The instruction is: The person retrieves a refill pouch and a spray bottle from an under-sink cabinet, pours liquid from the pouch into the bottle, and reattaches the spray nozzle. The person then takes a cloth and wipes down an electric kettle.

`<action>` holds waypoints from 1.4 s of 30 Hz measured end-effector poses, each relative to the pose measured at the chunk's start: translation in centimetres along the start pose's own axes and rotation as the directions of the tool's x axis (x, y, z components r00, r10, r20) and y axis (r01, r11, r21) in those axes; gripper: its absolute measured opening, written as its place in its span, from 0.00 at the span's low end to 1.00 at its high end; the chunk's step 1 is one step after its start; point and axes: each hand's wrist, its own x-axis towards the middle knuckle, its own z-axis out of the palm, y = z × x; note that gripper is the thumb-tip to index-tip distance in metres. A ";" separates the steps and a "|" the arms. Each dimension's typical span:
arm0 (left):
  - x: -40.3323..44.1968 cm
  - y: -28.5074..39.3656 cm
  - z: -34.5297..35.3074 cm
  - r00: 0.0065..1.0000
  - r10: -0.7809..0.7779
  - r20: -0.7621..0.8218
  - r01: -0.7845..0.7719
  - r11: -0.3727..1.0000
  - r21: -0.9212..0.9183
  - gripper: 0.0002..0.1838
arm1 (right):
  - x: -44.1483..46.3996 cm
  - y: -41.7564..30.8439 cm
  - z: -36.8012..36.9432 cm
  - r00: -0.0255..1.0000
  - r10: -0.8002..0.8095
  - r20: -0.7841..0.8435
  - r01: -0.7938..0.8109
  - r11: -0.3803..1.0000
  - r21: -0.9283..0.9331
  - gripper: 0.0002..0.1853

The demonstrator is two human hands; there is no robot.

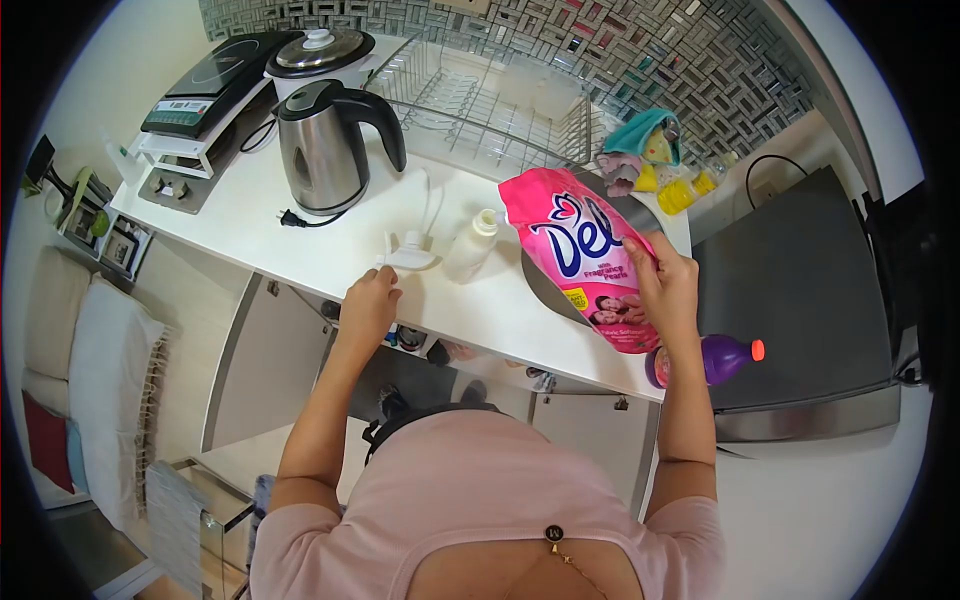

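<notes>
My right hand grips a pink fabric softener pouch by its side. The pouch is tilted, and its upper left corner comes close to the mouth of an uncapped whitish bottle standing upright on the counter. Whether anything flows between them I cannot make out. A white trigger sprayer head with its tube lies left of the bottle. Just short of it, my left hand rests at the counter's front edge with its fingers curled, and I see nothing in them.
A steel kettle and a lidded pot stand at the left near an induction cooker. A dish rack is behind. Beside the partly covered sink are a yellow bottle and a purple bottle. Cabinet doors hang open below.
</notes>
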 end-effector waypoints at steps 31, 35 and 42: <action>-1.0 -0.3 0.2 1.000 -0.002 -0.021 0.001 0.999 -0.053 0.09 | 5.3 -3.5 -2.0 0.974 -0.102 0.200 0.145 0.966 -0.216 0.05; -0.9 -0.2 0.0 1.000 -0.015 -0.011 0.015 0.998 -0.061 0.08 | 5.6 -4.1 -2.1 0.969 -0.131 0.209 0.180 0.954 -0.238 0.05; -1.0 -0.4 0.1 1.000 0.003 -0.019 -0.004 0.998 -0.065 0.08 | 6.0 -4.7 -2.0 0.964 -0.157 0.213 0.210 0.944 -0.253 0.05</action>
